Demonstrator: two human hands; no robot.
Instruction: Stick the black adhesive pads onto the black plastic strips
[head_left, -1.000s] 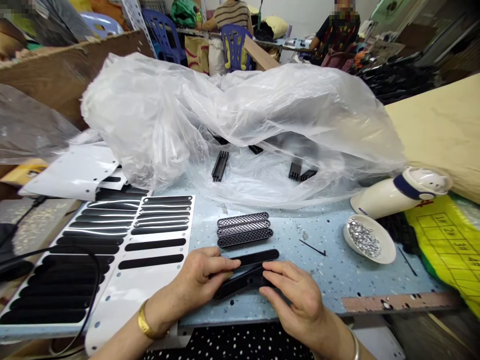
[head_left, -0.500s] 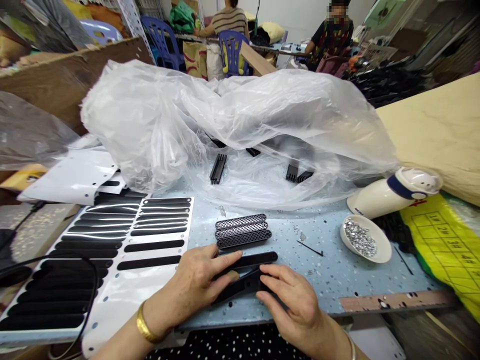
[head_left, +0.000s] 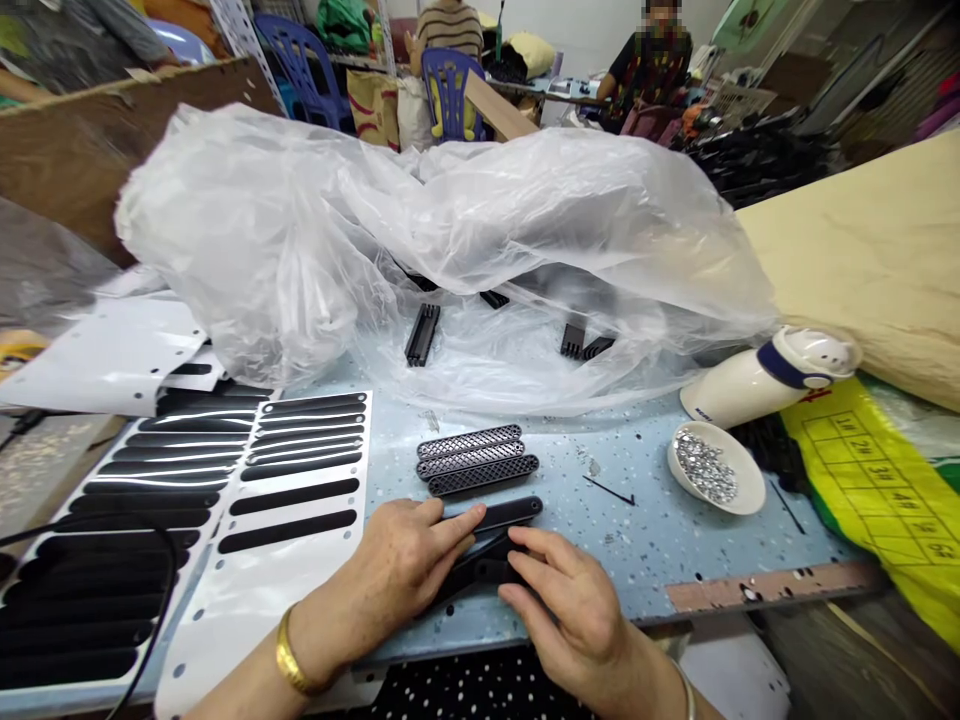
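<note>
My left hand (head_left: pixel 405 560), with a gold bangle at its wrist, lies over a slim black bar (head_left: pixel 510 513) with rounded ends and a hole near its right tip. Its index finger presses along the bar; the thumb side touches a flat black strip (head_left: pixel 487 568) just below. The fingers of my right hand (head_left: pixel 574 600) are closed on the right end of that strip, which looks partly lifted or bent. How far the strip runs under my left palm is hidden. Beyond my hands lie black bars with a cross-hatched face (head_left: pixel 472 455), side by side.
A sheet of black adhesive strips (head_left: pixel 292 515) lies on the left. Across the back spreads a clear plastic bag (head_left: pixel 480 210) with black pieces in it. To the right are a bowl of small metal parts (head_left: pixel 750 490), a tipped cream bottle (head_left: pixel 731 385) and a yellow bag (head_left: pixel 862 480).
The view has shifted slightly, so the table things appear further left. Both hands stay on the black bar and strip, with only a slight shift of the fingers.
</note>
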